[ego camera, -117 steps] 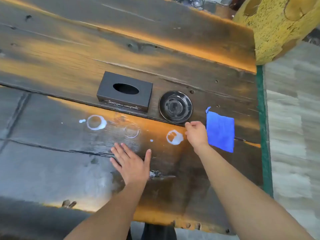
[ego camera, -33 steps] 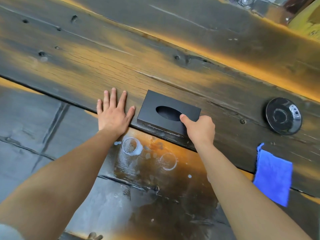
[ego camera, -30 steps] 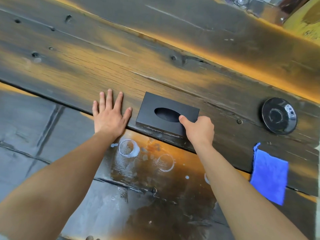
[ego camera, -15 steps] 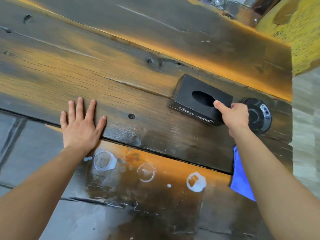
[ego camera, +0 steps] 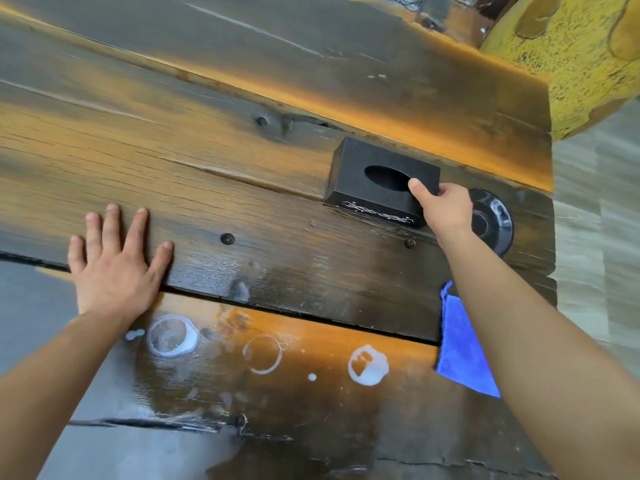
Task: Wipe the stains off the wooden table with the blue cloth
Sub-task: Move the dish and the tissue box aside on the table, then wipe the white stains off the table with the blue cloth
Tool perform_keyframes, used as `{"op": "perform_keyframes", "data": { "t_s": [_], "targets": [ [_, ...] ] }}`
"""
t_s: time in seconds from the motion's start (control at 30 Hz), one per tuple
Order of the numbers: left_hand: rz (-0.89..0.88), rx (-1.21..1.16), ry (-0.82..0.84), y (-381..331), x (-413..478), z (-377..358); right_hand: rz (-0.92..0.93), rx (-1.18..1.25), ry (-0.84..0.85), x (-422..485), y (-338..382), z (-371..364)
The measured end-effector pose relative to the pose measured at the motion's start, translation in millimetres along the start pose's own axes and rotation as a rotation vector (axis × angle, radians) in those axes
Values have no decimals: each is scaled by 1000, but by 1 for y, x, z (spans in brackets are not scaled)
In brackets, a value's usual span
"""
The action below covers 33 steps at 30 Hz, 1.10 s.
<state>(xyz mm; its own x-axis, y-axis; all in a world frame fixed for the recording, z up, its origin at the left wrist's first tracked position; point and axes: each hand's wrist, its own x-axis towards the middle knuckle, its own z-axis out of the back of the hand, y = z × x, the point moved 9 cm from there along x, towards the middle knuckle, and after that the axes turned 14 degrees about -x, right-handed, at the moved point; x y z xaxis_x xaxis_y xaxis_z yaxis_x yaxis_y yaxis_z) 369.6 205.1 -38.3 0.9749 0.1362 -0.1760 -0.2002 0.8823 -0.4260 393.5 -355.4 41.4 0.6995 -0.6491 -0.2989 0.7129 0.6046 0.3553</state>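
Observation:
White ring stains mark the near plank of the dark wooden table (ego camera: pixel 214 174): a thick ring (ego camera: pixel 172 336), a thin ring (ego camera: pixel 262 354) and a blotchy ring (ego camera: pixel 367 364), with small dots between them. The blue cloth (ego camera: pixel 462 348) lies flat to the right of the stains, partly hidden under my right forearm. My right hand (ego camera: pixel 441 204) grips the right end of a black tissue box (ego camera: pixel 377 181), thumb on its top. My left hand (ego camera: pixel 116 265) rests flat on the table with fingers spread, just beyond the thick ring.
A black round dish (ego camera: pixel 493 223) sits right of the tissue box, partly behind my right hand. The table's right edge runs near the dish and cloth, with grey floor (ego camera: pixel 595 271) beyond. A yellow speckled object (ego camera: pixel 571 57) stands at the far right corner.
My right hand has slid the tissue box away from the stains, back and right toward the black dish. My left hand moved from near the stains to lie flat beyond them.

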Motion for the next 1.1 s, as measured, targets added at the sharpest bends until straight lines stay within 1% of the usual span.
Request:
{"op": "perform_keyframes", "data": {
  "t_s": [0.13,0.2,0.27,0.37,0.43,0.47,0.5,0.57,0.63,0.77,0.83,0.9,1.0,1.03,1.1],
  "targets": [
    [5,-5,4,2,0,0,11,-129,-133,-31,-34,10],
    [5,-12,7,3,1,0,34,-156,-226,-60,-68,17],
    [9,-19,8,3,3,-1,47,-221,-279,-87,-113,17],
    [13,-37,14,5,5,-2,66,-454,-232,-119,-175,5],
    [11,-54,16,5,5,-2,46,-604,-143,-132,-203,-6],
    [10,-59,18,6,5,-2,14,-626,-85,-137,-215,-13],
    [6,-62,18,5,5,-2,-17,-617,-35,-141,-223,-20],
    [-12,-89,7,3,4,-1,-54,-568,-3,-144,-231,-29],
    [-35,-167,-28,4,5,3,-86,-528,-31,-143,-232,-30],
    [-87,-473,-113,15,0,23,-114,-477,-132,-146,-230,-23],
    [-94,-558,-171,24,-11,39,-112,-427,-176,-147,-229,-22],
    [-99,-537,-232,37,-31,56,-114,-305,-195,-149,-230,-22],
    [-51,-450,-262,76,-67,69,-38,-100,-175,-166,-203,-21],
    [-14,-420,-262,92,-79,70,-3,-67,-144,-176,-185,-22],
    [13,-327,-262,121,-104,72,149,-33,-104,-202,-135,-27]
  ]
}}
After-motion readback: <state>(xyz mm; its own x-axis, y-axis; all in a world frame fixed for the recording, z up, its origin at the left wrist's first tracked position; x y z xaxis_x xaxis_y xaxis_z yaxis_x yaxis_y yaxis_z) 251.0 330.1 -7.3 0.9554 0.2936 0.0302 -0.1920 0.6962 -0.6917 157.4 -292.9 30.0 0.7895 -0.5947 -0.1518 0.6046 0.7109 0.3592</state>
